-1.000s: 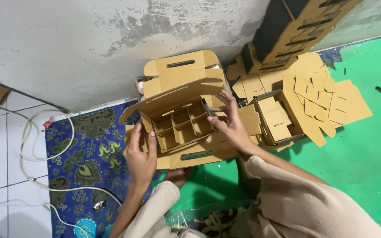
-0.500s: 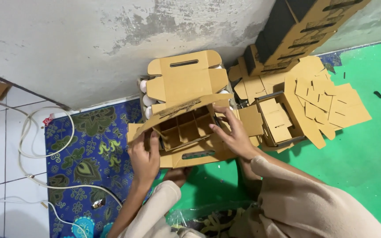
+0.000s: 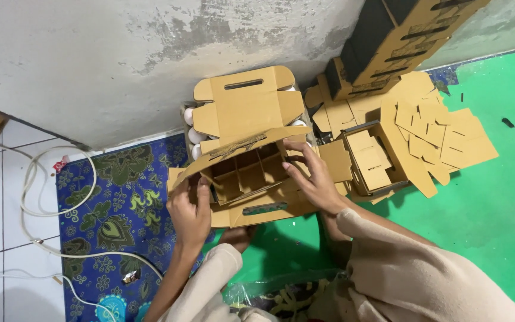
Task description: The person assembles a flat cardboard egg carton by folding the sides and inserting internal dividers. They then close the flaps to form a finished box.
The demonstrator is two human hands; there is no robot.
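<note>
A brown cardboard carrier box (image 3: 251, 179) with inner dividers lies open in front of me on the floor. My left hand (image 3: 189, 209) grips its left end and side flap. My right hand (image 3: 308, 179) presses on its right wall, fingers spread along the edge. Behind it stands a second cardboard box (image 3: 248, 104) with a slotted handle flap, and white round objects (image 3: 195, 134) show at its left side.
Flat die-cut cardboard pieces (image 3: 442, 134) and a small tray of inserts (image 3: 371, 158) lie to the right on a green mat (image 3: 496, 209). A tall stack of cardboard (image 3: 400, 36) leans on the wall. White cables (image 3: 37, 197) cross the blue patterned mat (image 3: 114, 226) on the left.
The divided box has been tipped lower and flatter. My left hand moved up along its left flap, and my right hand slid onto its right wall.
</note>
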